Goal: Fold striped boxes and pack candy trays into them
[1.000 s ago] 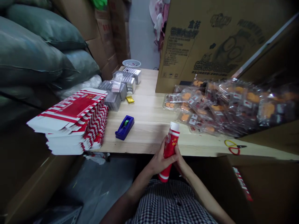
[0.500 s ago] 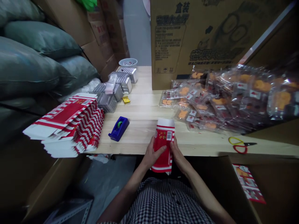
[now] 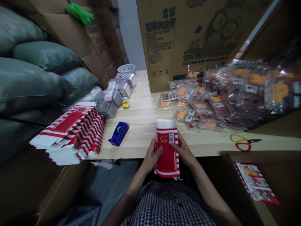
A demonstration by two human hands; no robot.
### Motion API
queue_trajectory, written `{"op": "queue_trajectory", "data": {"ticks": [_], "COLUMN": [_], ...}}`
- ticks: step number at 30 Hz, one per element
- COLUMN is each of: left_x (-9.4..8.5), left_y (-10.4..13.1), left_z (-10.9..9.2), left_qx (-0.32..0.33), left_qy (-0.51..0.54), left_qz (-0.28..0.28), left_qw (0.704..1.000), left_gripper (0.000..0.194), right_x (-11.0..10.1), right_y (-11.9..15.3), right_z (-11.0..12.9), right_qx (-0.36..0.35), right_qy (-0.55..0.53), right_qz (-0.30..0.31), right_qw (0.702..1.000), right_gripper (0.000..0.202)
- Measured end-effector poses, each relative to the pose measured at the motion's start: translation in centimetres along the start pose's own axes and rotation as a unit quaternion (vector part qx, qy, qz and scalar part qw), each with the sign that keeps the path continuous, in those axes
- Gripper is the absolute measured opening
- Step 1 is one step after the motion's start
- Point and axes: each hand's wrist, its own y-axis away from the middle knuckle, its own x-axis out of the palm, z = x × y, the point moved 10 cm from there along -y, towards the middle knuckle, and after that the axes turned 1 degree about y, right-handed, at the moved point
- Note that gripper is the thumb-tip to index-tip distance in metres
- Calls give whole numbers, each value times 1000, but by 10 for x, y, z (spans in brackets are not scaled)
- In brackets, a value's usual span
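A red and white striped carton (image 3: 166, 160) is held upright at the table's front edge, its white flap pointing away from me. My left hand (image 3: 151, 157) grips its left side, thumb on the front. On the right side, my right hand (image 3: 184, 150) holds it with the thumb near the barcode. Left of the hands lies a blue tape dispenser (image 3: 119, 134) with green tape. A stack of flat striped cartons (image 3: 70, 128) sits at the table's left edge. Clear packets with orange pieces (image 3: 199, 106) are heaped on the right.
Yellow and red scissors (image 3: 244, 142) lie front right. Clear plastic cases (image 3: 107, 108), a yellow packet (image 3: 125, 104) and a white bowl (image 3: 126, 68) stand back left. A large cardboard box (image 3: 162, 47) stands behind. An open box (image 3: 256, 163) below right holds a printed pack (image 3: 256, 182).
The carton has turned so that its front faces me more squarely and looks wider. My right thumb has moved onto its front. The camera view has shifted slightly.
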Motion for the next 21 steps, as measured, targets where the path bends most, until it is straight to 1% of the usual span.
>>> {"op": "queue_trajectory", "data": {"ticks": [2,4,7,10,12,14,17,19,21], "left_x": [-5,-10,-12,-10,-11,-16,-29,-35,-36], "left_y": [0,-1,-4,-4,-2,-2,-5,-8,-9], "left_z": [-8,-9,1,14,21,24,23,18,11], "left_qx": [23,35,40,25,13,8,12,17,18], "left_qy": [9,14,20,21,11,-1,-4,1,7], "left_qz": [-7,-16,-13,15,31,22,-25,-52,-59], "left_qw": [1000,999,999,999,999,1000,1000,998,998], "left_gripper": [53,59,69,78,75,68,59,56,58], "right_x": [0,-3,-15,-25,-26,-23,-12,-2,6], "right_y": [7,12,16,22,28,30,24,16,9], "right_z": [-2,-9,-24,-43,-54,-59,-51,-35,-16], "right_qx": [6,13,16,31,46,54,47,26,-6], "right_qy": [1,0,1,15,20,24,43,65,82], "right_qz": [19,22,-7,-21,-16,-12,-9,-3,-2], "right_qw": [1000,1000,1000,999,999,998,998,998,997], "right_gripper": [93,95,99,97,94,93,93,90,84]}}
